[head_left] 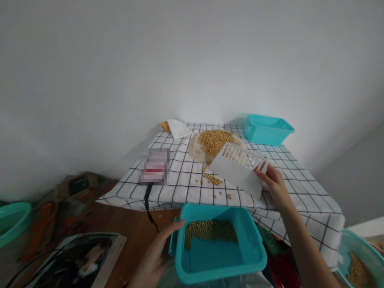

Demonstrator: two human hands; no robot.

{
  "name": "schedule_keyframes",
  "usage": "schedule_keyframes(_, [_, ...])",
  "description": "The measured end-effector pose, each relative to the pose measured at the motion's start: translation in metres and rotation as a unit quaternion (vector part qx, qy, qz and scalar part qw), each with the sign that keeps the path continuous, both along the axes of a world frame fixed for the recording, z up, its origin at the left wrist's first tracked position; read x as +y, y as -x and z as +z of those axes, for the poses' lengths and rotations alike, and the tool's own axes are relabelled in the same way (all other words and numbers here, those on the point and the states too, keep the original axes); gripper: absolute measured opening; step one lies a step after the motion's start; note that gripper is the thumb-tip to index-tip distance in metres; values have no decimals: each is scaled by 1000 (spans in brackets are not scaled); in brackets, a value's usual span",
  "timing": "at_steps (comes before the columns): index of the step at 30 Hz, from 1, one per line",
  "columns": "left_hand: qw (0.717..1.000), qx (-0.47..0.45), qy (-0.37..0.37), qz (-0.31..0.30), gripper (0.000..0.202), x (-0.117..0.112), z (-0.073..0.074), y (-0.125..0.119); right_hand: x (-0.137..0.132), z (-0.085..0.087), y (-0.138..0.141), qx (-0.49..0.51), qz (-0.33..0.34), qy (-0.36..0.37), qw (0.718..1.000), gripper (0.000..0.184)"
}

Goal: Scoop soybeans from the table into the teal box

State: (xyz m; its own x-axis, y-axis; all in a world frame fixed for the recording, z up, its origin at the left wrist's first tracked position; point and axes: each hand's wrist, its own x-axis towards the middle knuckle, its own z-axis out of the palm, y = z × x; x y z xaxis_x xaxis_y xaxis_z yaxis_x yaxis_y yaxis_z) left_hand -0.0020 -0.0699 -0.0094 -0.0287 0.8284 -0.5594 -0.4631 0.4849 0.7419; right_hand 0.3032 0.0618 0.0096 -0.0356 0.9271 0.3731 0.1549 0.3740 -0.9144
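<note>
My left hand [160,249] grips the left side of a teal plastic tub [220,260] at the table's front edge, thumb over its rim. Round yellowish beans lie along the tub's far side. In my right hand [273,181] is a white plastic board [237,171] with a row of slots along its upper edge, tilted over the tablecloth. Behind it a heap of beans [214,140] rests on a pale round mat [195,148]. A few loose beans [213,179] lie on the cloth left of the board.
A second teal tub [267,131] stands at the table's back right. On the checked tablecloth [180,180] are a white cloth [178,129] at the back and a blurred-out object [154,167] with a black strap on the left. A basin [360,264] is at lower right; boxes [76,184] sit left.
</note>
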Motion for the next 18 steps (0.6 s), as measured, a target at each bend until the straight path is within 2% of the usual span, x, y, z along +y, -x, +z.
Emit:
schedule_keyframes(5, [1000, 8, 3, 25, 20, -2, -7, 3, -2, 2, 0, 23, -2, 3, 1000, 15])
schedule_keyframes(10, [999, -42, 15, 23, 14, -2, -16, 5, -4, 3, 1, 30, -4, 10, 999, 16])
schedule_keyframes(14, [999, -35, 18, 17, 18, -2, -20, 7, -4, 3, 0, 24, -2, 5, 1000, 12])
schedule_keyframes(18, [998, 31, -54, 29, 21, -6, -28, 11, -4, 2, -1, 29, 5, 0, 1000, 12])
